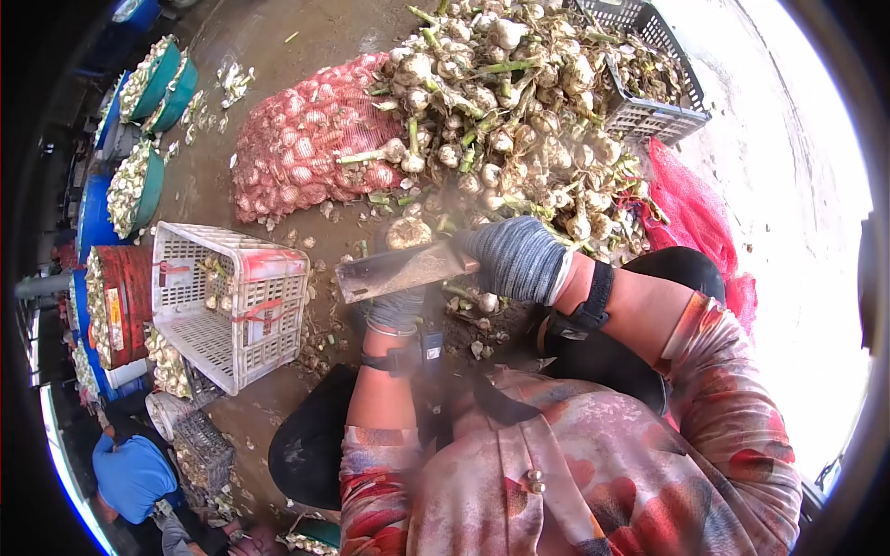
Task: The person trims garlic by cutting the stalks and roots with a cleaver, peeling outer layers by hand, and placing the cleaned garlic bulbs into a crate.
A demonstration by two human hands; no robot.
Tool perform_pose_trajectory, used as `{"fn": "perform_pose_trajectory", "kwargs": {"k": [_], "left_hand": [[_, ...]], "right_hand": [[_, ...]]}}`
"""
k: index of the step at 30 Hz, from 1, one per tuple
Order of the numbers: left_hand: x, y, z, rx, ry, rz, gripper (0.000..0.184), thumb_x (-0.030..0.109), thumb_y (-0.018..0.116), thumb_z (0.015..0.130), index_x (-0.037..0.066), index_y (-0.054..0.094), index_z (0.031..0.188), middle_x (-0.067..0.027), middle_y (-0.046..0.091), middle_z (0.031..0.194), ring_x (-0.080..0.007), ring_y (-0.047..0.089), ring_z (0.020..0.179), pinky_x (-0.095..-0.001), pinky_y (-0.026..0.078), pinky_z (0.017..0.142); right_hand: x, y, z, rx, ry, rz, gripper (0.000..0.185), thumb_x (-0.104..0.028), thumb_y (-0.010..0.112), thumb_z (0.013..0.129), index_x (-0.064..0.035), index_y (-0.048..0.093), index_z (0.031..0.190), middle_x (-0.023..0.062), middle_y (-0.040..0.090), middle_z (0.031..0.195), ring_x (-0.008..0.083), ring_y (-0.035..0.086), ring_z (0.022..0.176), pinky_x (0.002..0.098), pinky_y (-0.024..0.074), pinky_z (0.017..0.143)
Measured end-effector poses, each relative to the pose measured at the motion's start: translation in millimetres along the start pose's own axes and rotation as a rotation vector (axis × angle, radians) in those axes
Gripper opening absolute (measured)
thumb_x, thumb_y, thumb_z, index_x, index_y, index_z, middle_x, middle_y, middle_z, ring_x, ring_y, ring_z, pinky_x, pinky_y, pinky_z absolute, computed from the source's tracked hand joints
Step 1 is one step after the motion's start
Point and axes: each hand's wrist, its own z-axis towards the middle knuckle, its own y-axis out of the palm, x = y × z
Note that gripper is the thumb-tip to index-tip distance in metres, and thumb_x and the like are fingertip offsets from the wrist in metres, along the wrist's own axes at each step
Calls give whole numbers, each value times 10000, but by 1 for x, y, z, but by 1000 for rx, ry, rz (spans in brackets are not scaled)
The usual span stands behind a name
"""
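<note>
My right hand [519,259], in a grey knitted glove, is closed round the handle of a broad-bladed knife [394,271]. The blade points left, across the front of my left hand [397,309]. That hand wears a grey glove too, and the blade covers most of its fingers. Just past the blade's upper edge a garlic bulb [408,233] shows, in line with my left hand, which appears to grip it. Beyond both hands lies a big heap of garlic with stalks [519,120].
A red mesh sack of garlic [311,139] lies left of the heap. A white crate [227,310] lies tipped at left; a black crate [658,116] stands far right. Pink netting [691,204] lies at right. Several filled tubs [134,190] line the left, near a person in blue [134,477].
</note>
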Motion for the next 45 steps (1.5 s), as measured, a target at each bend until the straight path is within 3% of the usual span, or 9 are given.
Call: {"fn": "perform_pose_trajectory", "kwargs": {"k": [3,5,11,14,22,27,39,42,45], "left_hand": [[40,10,-19,244,339,213,523,258,684,856,45,435,1264,-87,628,1041,-164,620,869,-312,508,781],[34,8,-16,358,686,1103,475,234,697,843,42,461,1208,-86,634,999,-150,625,830,-293,514,715],[123,34,-39,253,185,-18,522,67,702,777,62,428,1221,-93,565,1093,-181,576,983,-362,476,867],[153,35,-53,259,151,25,524,-23,684,748,33,401,1186,-91,548,1045,-151,568,966,-311,487,839],[69,7,-35,264,475,591,573,134,727,795,38,372,1234,-91,550,1133,-162,567,989,-295,503,830],[71,19,-38,303,317,-27,659,179,776,744,34,358,1233,-95,542,1143,-173,568,995,-306,505,837],[103,30,-40,419,200,122,577,44,745,735,37,417,1209,-103,545,1114,-189,556,989,-321,498,829],[139,32,-48,456,218,65,600,-2,743,718,43,400,1207,-101,516,1126,-186,548,982,-319,490,848],[129,25,-40,500,279,48,632,-19,745,706,47,382,1220,-96,507,1137,-183,549,990,-324,485,876]], "right_hand": [[-6,2,-10,-2,7,3,286,-169,610,741,-102,590,1018,161,651,759,362,657,746,476,493,626],[-3,6,-11,28,21,-18,289,-157,606,740,-99,586,1022,159,652,761,363,655,742,475,491,615],[44,28,1,-6,195,-62,215,-151,603,789,-91,609,995,158,649,743,354,650,704,453,505,625],[104,36,11,27,490,23,245,-278,588,866,-82,641,1003,187,658,733,345,657,692,438,516,637],[-15,2,-23,146,-95,16,233,-152,616,741,-118,599,972,142,640,736,364,650,725,459,494,605],[-19,4,-18,36,-50,-5,264,-146,612,739,-101,599,999,135,645,738,353,656,729,460,492,601],[32,28,-1,3,34,-125,317,-208,613,787,-97,586,1083,171,655,755,371,654,711,459,508,614],[118,54,17,-245,448,-60,410,-371,577,891,-32,603,1120,219,669,875,377,645,759,433,509,683],[52,37,7,160,371,255,495,-468,581,891,0,625,1046,202,658,800,327,629,706,404,495,691]]}}
